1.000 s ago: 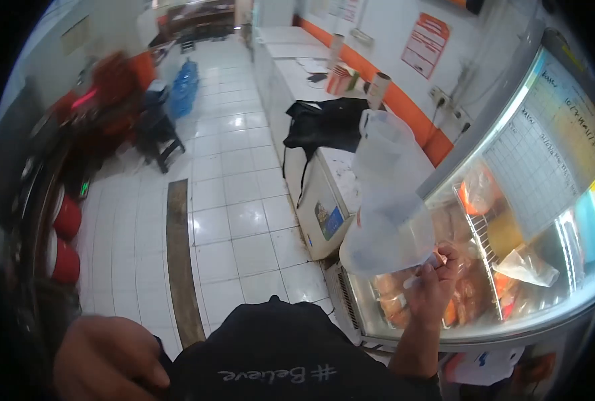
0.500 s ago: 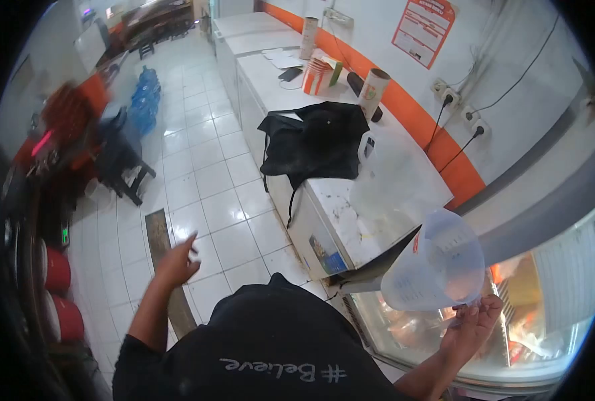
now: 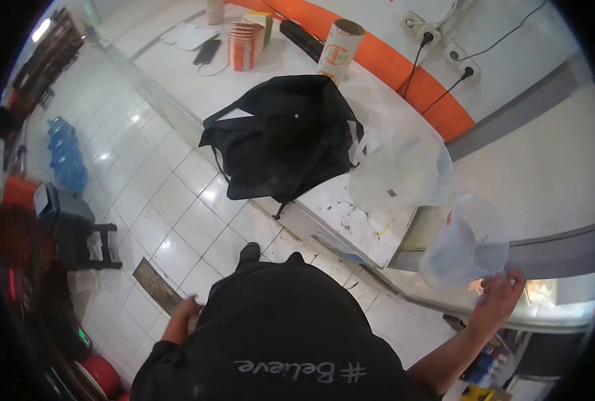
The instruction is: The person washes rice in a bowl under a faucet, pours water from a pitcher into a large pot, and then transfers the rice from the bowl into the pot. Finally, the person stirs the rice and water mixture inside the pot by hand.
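Left hand (image 3: 185, 313) low near left by person's hip, empty as far as visible; open or closed, cannot tell. Black bag (image 3: 284, 137) far centre on chest freezer (image 3: 351, 220). Right hand (image 3: 499, 299) grips clear measuring jug (image 3: 464, 244) at its base, tilted, above display case (image 3: 551, 304). Step: carrying jug. Next: steady grip, level jug.

The white worktop (image 3: 351, 220) has bare room along its near edge. A black bag (image 3: 284, 134) fills its middle, and a clear plastic bag (image 3: 404, 167) stands just right of it. Farther off, a cup stack (image 3: 341, 43), cartons (image 3: 244, 43) and a phone (image 3: 207, 50) crowd the far end. The tiled floor (image 3: 157, 200) on the left lies open up to a dark stool (image 3: 77, 227)
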The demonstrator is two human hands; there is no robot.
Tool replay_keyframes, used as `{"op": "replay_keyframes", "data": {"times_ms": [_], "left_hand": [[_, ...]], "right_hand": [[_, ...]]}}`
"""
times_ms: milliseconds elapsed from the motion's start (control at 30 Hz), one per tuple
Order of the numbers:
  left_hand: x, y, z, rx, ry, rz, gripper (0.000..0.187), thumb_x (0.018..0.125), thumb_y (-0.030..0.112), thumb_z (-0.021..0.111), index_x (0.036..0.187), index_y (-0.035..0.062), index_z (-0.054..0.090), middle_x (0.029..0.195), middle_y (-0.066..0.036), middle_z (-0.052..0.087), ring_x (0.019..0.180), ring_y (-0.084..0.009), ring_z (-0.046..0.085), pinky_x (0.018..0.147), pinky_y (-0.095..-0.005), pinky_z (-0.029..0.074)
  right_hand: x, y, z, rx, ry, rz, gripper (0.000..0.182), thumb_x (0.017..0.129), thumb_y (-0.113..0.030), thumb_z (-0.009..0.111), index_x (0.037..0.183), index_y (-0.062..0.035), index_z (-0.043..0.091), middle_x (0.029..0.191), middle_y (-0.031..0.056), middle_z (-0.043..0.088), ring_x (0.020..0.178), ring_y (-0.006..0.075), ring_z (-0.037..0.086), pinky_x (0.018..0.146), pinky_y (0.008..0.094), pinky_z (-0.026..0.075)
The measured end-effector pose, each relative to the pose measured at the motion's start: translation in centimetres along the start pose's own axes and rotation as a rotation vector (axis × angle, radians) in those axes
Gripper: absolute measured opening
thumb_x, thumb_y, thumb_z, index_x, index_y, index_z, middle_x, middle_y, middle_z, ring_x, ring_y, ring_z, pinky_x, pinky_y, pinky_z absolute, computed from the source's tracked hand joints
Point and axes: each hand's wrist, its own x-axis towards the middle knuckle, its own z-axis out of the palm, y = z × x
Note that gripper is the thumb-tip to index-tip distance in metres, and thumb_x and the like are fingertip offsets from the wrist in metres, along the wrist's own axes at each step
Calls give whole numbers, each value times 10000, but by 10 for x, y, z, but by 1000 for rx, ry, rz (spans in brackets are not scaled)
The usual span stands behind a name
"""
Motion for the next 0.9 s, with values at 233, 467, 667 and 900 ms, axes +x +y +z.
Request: {"op": "replay_keyframes", "data": {"times_ms": [233,467,667,900], "left_hand": [[98,50,-194,-226,345,187,544,903,239,700,1367,-11,564,1073,-233,740,1051,-382,704,932,-448,558],[128,87,-227,-74,111,287,585,897,263,711,1385,-16,551,1094,-224,742,1069,-375,703,936,-446,557],[155,83,-221,70,2,349,607,917,266,708,1412,-30,518,1027,-213,748,1017,-368,711,903,-433,559],[162,88,-233,64,29,307,657,891,283,724,1430,-18,499,1062,-225,739,1082,-371,692,952,-453,550]], "right_hand": [[-1,-31,36,-372,-23,42,309,951,-48,581,1240,-58,470,882,21,526,767,99,466,700,253,405],[2,-50,63,-592,0,125,371,948,2,604,1281,-93,473,972,34,551,848,112,495,735,257,425],[3,-79,93,-640,10,170,389,947,-10,614,1295,-107,469,1031,69,576,935,135,527,838,266,428],[14,-92,107,-781,-34,81,423,925,-87,670,1298,-115,471,984,65,548,844,123,477,780,261,412]]}}
